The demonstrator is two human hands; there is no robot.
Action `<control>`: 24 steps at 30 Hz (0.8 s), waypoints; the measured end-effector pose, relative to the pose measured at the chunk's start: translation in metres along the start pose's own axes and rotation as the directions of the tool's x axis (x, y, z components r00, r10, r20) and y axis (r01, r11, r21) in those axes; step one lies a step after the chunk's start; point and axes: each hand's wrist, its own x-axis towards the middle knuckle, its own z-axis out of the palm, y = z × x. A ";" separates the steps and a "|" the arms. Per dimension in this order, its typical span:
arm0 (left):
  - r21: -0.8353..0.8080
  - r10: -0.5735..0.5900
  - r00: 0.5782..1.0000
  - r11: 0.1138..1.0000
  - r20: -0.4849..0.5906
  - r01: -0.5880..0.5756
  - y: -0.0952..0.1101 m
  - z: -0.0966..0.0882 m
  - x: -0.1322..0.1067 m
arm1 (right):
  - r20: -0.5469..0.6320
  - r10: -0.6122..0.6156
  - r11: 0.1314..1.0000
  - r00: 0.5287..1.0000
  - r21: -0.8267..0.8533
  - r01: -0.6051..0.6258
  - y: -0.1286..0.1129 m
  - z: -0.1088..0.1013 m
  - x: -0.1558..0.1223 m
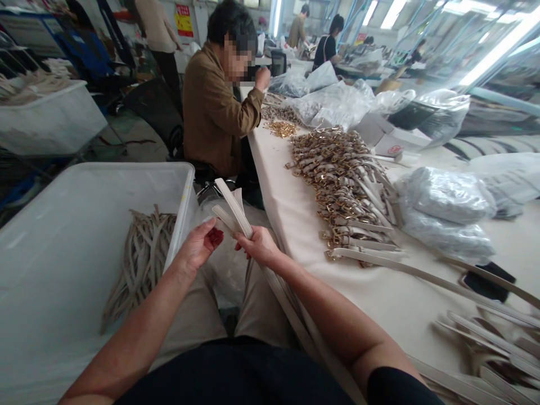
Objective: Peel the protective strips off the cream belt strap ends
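Several flat cream straps [233,207] are bunched in my right hand [259,246], which is closed around them, their ends fanning upward. Their long lengths trail below the hand, over my lap and along the table edge. My left hand [201,243] is beside the fan, fingers curled, with its thumb and fingertips at the edge of one strap end. The curled fingers partly hide that contact. Under both hands, a clear plastic bag [225,264] lies between my knees.
At left, a white bin [185,185] holds loose straps [141,259]. Buckled straps [341,180] are heaped on the cloth-covered table [278,197], near plastic-wrapped packs [447,197] and gold metal pieces [282,129]. More straps [493,343] lie at lower right. A person in brown [219,107] sits ahead.
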 end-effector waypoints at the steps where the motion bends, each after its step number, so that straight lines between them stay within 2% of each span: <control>1: 0.023 0.001 1.000 1.000 0.010 -0.001 -0.005 -0.001 -0.001 | 0.001 -0.002 1.000 1.000 -0.004 0.002 -0.001 0.001 -0.001; 5: 0.160 -0.003 0.992 0.987 0.129 -0.017 -0.026 -0.005 -0.006 | -0.005 -0.004 0.999 1.000 0.044 0.004 -0.005 0.002 -0.002; 7: 0.223 0.027 0.988 0.973 0.154 -0.062 -0.030 -0.007 -0.008 | 0.023 0.009 0.998 1.000 0.057 -0.010 -0.006 -0.001 -0.001; 11: 0.277 0.172 0.983 0.943 0.062 -0.182 -0.012 -0.015 -0.005 | 0.169 0.007 0.998 0.986 0.054 -0.017 -0.009 -0.017 0.001; 14: 0.241 0.225 0.974 0.945 0.004 -0.219 0.004 -0.021 -0.004 | 0.215 0.012 0.997 0.976 0.068 -0.027 -0.013 -0.026 0.001; 16: 0.203 0.206 0.979 0.958 -0.001 -0.201 0.002 -0.022 -0.007 | 0.220 0.012 0.995 0.975 0.098 -0.034 -0.017 -0.024 0.000; 21: 0.173 0.039 0.990 0.983 0.134 -0.062 -0.035 -0.014 -0.017 | 0.205 0.054 0.975 0.977 0.199 -0.095 -0.023 -0.006 -0.007; 23: 0.189 0.049 0.990 0.979 0.131 -0.073 -0.036 -0.013 -0.017 | 0.218 0.086 0.968 0.972 0.212 -0.133 -0.025 -0.005 -0.008; 24: 0.199 0.080 0.991 0.975 0.107 -0.100 -0.029 -0.014 -0.017 | 0.233 0.101 0.967 0.967 0.207 -0.151 -0.026 -0.006 -0.009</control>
